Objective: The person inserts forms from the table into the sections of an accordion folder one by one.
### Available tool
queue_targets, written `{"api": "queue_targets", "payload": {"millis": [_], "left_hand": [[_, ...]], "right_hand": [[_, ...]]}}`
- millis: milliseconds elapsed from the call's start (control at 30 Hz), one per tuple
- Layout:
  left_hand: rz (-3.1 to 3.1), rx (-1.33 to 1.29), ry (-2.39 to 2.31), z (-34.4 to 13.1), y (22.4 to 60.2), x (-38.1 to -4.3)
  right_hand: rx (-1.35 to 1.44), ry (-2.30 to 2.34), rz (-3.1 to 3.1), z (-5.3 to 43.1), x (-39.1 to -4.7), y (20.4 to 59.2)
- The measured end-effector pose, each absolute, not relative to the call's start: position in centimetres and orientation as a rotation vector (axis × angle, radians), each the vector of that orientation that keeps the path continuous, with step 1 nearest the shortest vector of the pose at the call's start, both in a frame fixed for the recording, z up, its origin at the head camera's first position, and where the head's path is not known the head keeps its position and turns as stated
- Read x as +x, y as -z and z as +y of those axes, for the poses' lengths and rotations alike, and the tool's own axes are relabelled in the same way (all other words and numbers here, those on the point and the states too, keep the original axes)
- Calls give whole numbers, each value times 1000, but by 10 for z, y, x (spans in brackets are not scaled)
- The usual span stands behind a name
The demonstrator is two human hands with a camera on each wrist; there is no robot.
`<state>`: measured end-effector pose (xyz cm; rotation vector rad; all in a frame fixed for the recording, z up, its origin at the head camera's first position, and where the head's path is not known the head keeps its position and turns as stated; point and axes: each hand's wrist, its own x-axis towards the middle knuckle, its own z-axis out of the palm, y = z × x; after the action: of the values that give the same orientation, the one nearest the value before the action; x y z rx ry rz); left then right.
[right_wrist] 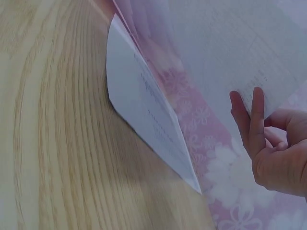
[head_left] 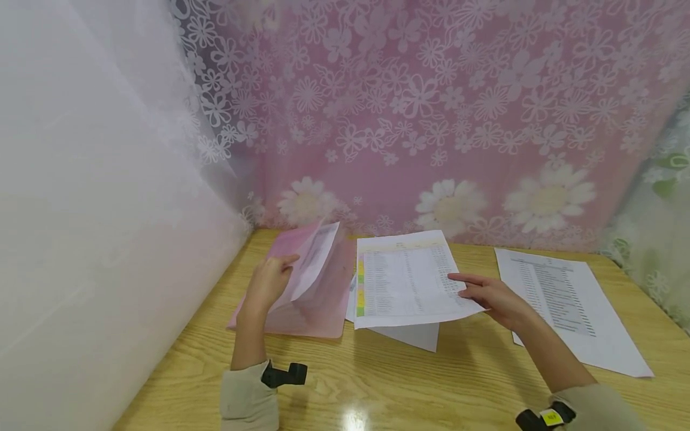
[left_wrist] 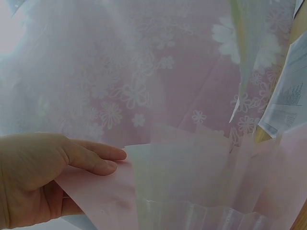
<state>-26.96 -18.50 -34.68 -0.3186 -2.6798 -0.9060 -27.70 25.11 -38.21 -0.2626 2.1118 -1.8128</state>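
Here's the wooden worktop (head_left: 178, 383) underneath everything, and at its left lies the pink folder (head_left: 334, 299), cover lifted, apparently so its inside stays within reach. Over on the right rests a loose page (head_left: 609, 317), print side up, well apart from the folder, perhaps to leave the middle free. Between them, the chart page (head_left: 404, 281) hangs raised and tilted above a lower page (head_left: 417, 336), mostly hidden. And the hands, apart: the left hand (head_left: 266, 280) pinches the folder's cover, likely to hold it open, while the right hand (head_left: 498, 300) grips the chart page at its right edge, leaving the side with the coloured strip (head_left: 361, 284) toward the folder.
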Motion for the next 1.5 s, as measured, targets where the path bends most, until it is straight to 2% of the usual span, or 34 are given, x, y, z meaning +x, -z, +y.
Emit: {"api": "queue_targets", "payload": {"millis": [600,1033,1500], "left_hand": [[-2680,-320,927,-185,344,-267],[-2671,-322,895,-186,345,-269],[-2658,-329,883,-186,345,-269]], "right_hand": [[-128,2148,2143,189,-265,379],[-72,2117,2161,159,-264,382],[-60,2044,2137,147,-274,386]]}}
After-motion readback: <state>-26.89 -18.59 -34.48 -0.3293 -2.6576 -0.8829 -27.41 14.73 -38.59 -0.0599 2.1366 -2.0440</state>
